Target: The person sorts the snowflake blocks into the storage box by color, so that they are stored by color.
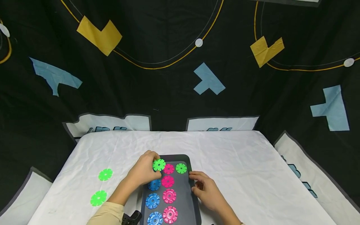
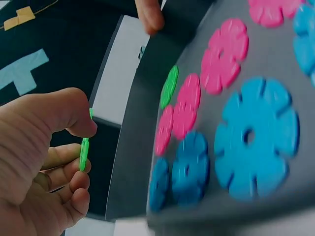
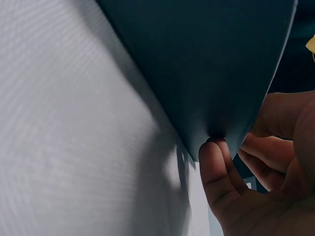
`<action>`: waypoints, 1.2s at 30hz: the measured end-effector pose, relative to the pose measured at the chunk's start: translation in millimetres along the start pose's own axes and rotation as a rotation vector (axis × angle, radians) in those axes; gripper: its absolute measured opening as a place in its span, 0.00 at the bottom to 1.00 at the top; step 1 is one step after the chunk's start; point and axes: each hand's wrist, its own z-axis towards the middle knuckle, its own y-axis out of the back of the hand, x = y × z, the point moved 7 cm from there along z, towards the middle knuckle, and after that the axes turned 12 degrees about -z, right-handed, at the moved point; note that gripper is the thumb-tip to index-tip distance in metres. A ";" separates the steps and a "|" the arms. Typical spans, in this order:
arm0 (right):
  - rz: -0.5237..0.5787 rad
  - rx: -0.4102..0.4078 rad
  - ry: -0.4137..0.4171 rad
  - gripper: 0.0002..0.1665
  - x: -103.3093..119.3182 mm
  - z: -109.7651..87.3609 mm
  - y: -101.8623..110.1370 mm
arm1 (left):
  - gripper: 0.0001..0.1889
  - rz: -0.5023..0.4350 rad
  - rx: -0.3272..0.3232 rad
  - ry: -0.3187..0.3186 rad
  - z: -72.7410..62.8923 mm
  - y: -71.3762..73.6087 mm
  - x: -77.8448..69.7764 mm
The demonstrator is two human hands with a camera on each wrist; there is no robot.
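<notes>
My left hand (image 1: pixel 144 168) pinches a green notched plastic disc (image 1: pixel 159 164) between thumb and fingers, above the top left corner of the dark grey tray (image 1: pixel 187 200). The left wrist view shows that green disc (image 2: pixel 84 147) edge-on, apart from the tray. My right hand (image 1: pixel 206 190) holds the tray's right rim, with fingertips against the outer wall (image 3: pixel 197 88) and others over the edge. Inside the tray lie a left column of blue discs (image 1: pixel 152 201), a middle column of pink discs (image 1: pixel 169 196), and one green disc (image 1: pixel 181 168) at the top right.
Two loose green discs, an upper one (image 1: pixel 105 174) and a lower one (image 1: pixel 98 198), lie on the white tablecloth (image 1: pixel 239 162) left of the tray. Behind the table hangs a black curtain (image 1: pixel 168 93) with blue and yellow tape.
</notes>
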 end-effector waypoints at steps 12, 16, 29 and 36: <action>-0.023 -0.015 0.028 0.24 -2.5 2.2 -1.4 | 0.24 -0.008 0.095 -0.066 6.7 -37.8 -20.4; -0.017 -0.009 0.025 0.24 -4.1 2.0 -2.0 | 0.26 0.010 0.149 -0.027 8.0 -53.1 -19.0; -0.011 -0.010 0.039 0.24 -3.1 3.9 -1.0 | 0.24 0.123 0.243 -0.041 11.1 -93.6 -25.1; -0.005 -0.010 0.033 0.24 -5.9 3.4 1.5 | 0.23 0.173 0.229 -0.090 12.6 -103.0 -33.3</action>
